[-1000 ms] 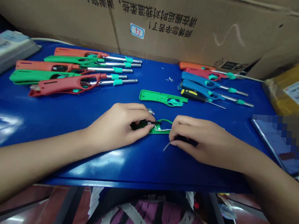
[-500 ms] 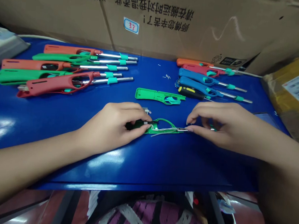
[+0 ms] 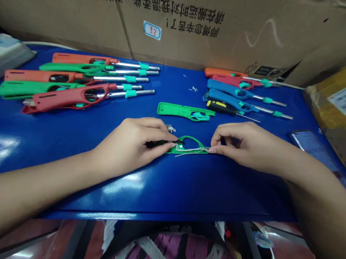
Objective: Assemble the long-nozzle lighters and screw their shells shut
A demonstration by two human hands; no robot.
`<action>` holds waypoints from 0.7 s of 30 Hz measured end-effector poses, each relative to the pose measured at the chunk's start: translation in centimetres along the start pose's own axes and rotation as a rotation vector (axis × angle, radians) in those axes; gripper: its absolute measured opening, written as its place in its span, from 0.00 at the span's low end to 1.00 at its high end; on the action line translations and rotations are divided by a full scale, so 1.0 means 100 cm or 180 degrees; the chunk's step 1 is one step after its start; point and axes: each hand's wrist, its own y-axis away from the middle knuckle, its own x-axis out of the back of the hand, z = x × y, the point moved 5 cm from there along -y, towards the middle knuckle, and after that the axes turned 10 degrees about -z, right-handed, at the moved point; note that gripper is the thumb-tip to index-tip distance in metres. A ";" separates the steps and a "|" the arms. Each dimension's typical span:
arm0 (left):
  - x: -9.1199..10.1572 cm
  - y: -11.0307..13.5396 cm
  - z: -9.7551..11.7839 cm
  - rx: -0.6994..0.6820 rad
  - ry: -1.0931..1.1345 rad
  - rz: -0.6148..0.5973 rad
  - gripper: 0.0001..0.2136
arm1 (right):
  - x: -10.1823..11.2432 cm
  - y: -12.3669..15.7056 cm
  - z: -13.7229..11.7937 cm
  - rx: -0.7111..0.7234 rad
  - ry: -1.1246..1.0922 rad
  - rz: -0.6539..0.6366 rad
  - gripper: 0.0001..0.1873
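Note:
A green lighter half-shell (image 3: 173,150) lies open side up on the blue table, with thin white wires (image 3: 191,149) running along it. My left hand (image 3: 136,140) is closed over its handle end, thumb and fingertips pinching at a black part inside; most of that end is hidden. At the narrow front end, my right hand (image 3: 237,144) pinches the shell and wires between thumb and fingers; the tube there is covered. Just behind the left fingertips sits a small metallic piece (image 3: 170,128). Farther back lies the other green half-shell (image 3: 174,110), holding a turquoise piece (image 3: 200,116).
Several long lighters, including a red one (image 3: 71,95), lie at the left. More, including a blue one (image 3: 231,98), lie at the right beside a black-and-yellow screwdriver (image 3: 222,106). A phone (image 3: 311,145) is at the right edge. A large cardboard box (image 3: 178,47) borders the back.
My right hand has moved left along the tube to the shell's front end, uncovering the phone and screwdriver shaft. My left hand keeps its grip in nearly the same place.

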 end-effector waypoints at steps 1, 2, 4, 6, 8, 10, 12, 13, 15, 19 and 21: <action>0.000 0.000 0.000 -0.0012 0.0025 0.0024 0.08 | 0.000 0.000 0.000 -0.0011 0.0037 -0.0005 0.11; 0.000 0.000 0.000 -0.0028 0.0041 0.0048 0.08 | 0.001 0.000 0.001 -0.0013 0.0074 -0.0008 0.11; 0.000 0.000 0.001 -0.0074 0.0032 0.0071 0.09 | 0.002 0.001 0.002 -0.0003 0.0127 0.0001 0.11; 0.001 0.000 0.002 -0.0124 -0.0004 0.0073 0.09 | 0.004 0.001 0.001 0.0049 0.0173 0.0013 0.11; 0.003 -0.001 0.002 -0.0158 -0.0018 0.0101 0.08 | 0.005 0.002 0.000 0.0156 0.0259 0.0044 0.11; 0.005 -0.002 0.001 -0.0150 0.0010 0.0139 0.08 | 0.006 0.005 -0.003 0.0274 0.0415 0.0119 0.08; 0.005 -0.002 0.001 -0.0127 0.0056 0.0142 0.07 | 0.005 0.007 -0.008 0.0367 0.0599 0.0238 0.06; 0.005 -0.003 0.001 -0.0118 0.0077 0.0124 0.07 | 0.004 0.008 -0.011 0.0413 0.0668 0.0306 0.06; 0.004 -0.003 0.001 -0.0132 0.0087 0.0075 0.07 | 0.000 0.009 -0.018 0.0527 0.0739 0.0452 0.09; 0.002 -0.003 0.004 -0.0240 -0.0140 -0.0001 0.07 | -0.009 0.008 -0.030 0.0790 0.0780 0.0750 0.12; 0.002 -0.002 0.007 -0.0304 -0.0352 -0.0014 0.08 | -0.013 0.005 -0.032 0.0871 0.0850 0.0838 0.12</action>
